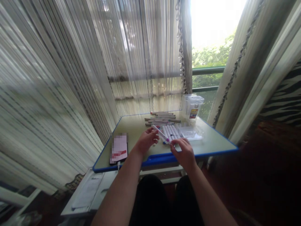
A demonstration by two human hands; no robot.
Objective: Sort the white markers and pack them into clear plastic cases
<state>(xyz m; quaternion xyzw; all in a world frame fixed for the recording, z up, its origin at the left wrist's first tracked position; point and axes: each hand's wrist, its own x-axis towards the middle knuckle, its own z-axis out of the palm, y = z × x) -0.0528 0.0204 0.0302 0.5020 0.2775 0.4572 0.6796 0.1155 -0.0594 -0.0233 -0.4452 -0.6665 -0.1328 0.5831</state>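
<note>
Marker [161,133] aslant between left hand [146,140] and right hand [185,151]

A small table [131,125] with a pale top and blue rim carries a phone [118,148] at eight o'clock. White markers [171,131] lie in a row at its centre and loose markers [162,118] at twelve. A clear lidded box [193,106] stands at one, a clear tray [191,134] at three.

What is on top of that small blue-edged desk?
Loose markers, a clear plastic box, a clear tray and a phone. The left hand holds a pink-tipped marker; the right hand covers the ends of the marker row.
</note>
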